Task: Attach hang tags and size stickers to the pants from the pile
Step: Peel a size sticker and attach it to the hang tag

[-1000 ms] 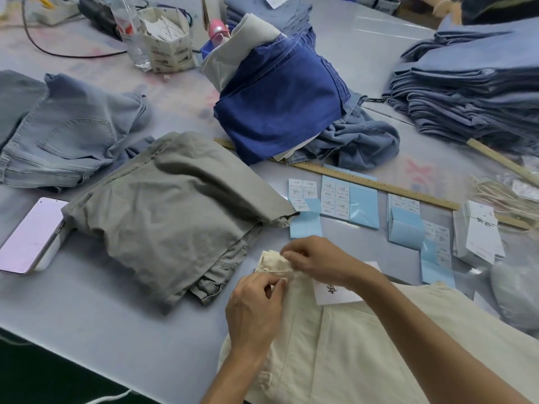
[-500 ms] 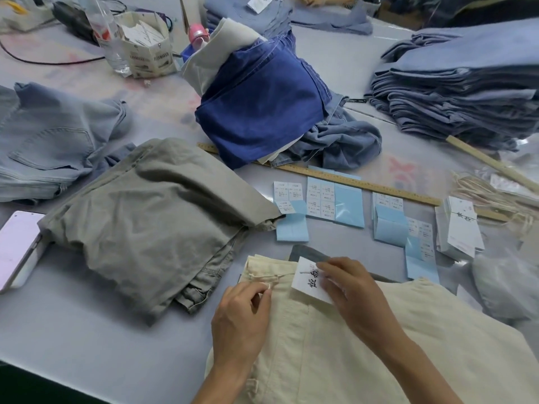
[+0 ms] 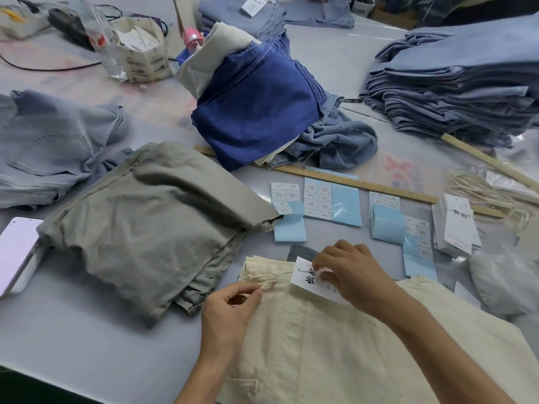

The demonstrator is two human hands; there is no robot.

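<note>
Cream pants lie flat at the near edge of the table. A white hang tag with black characters rests on their waistband. My right hand pinches the tag's upper edge. My left hand pinches the thin cream string at the waistband, just left of the tag. Sheets of size stickers on blue backing lie beyond the pants. A stack of spare hang tags sits at the right.
Folded grey pants lie to the left, a phone beside them. A dark blue pile stands in the middle, light jeans far left, a tall denim stack far right. A wooden ruler crosses behind the stickers.
My right hand has drawn the tag out from under itself and shifted right along the waistband. My left hand now pinches the string end, slightly lower than before.
</note>
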